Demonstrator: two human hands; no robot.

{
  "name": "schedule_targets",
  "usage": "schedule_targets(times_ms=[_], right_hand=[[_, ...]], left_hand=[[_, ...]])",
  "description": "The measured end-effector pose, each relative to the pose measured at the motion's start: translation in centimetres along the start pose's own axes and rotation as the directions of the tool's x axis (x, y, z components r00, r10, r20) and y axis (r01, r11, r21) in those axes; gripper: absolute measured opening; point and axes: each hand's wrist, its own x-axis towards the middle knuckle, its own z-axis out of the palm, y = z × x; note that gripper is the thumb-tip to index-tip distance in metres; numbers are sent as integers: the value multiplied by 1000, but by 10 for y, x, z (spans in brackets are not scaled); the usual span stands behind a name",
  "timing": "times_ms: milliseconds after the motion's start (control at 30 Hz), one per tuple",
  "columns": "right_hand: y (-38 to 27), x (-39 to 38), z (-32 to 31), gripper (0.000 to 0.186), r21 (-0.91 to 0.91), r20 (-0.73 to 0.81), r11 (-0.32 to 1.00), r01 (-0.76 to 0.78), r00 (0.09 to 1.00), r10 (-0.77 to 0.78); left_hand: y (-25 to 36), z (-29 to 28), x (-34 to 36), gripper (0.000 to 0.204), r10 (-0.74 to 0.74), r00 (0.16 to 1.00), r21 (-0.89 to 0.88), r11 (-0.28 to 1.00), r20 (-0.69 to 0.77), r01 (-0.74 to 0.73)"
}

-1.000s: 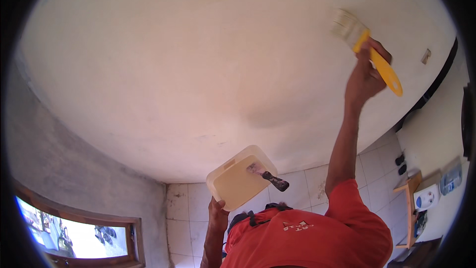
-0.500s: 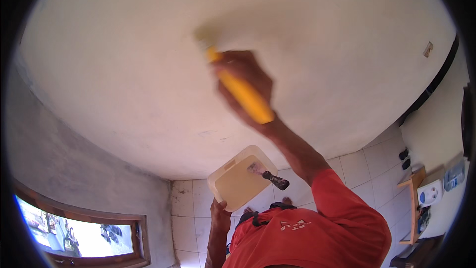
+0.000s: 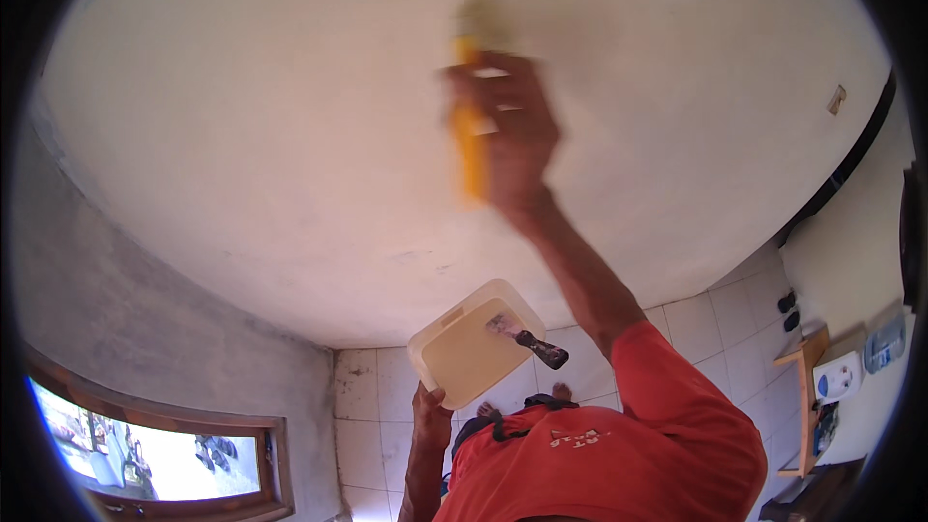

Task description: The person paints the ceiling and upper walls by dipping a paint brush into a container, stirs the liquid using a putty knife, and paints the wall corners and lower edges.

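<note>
Paintbrush (image 3: 471, 159) in the upper middle of the frame

Right hand (image 3: 512, 121) clamps its yellow handle; the bristles are blurred, so I cannot tell whether they touch the pale wall (image 3: 271, 135). At lower centre, the left hand (image 3: 430, 411) grips a tub (image 3: 435, 324) by its edge. One dark-handled tool (image 3: 541, 350) leans inside, its handle over the rim.

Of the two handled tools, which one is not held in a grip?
The dark-handled tool, resting in the pale tray; the right grip holds the yellow-handled brush.
</note>
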Motion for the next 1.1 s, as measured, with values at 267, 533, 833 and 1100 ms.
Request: schedule_targets(times_ms=[267, 533, 833, 1100], right_hand=[[2, 3, -22, 36, 317, 18, 948, 7, 1000, -13], [66, -17, -145, 22, -391, -130, 920, -9, 990, -46], [-28, -53, -2, 35, 225, 299, 968, -110, 953, 39], [71, -35, -138, 27, -113, -137, 976, -184, 976, 168]], left_hand=[[-13, -9, -6, 60, 15, 996, -58, 998, -85, -20], [-3, -7, -7, 77, -36, 996, 5, 999, -79, 37], [-7, -2, -12, 70, -1, 995, -25, 1000, -99, -2], [-9, -12, -9, 69, -24, 997, -31, 999, -68, 22]])
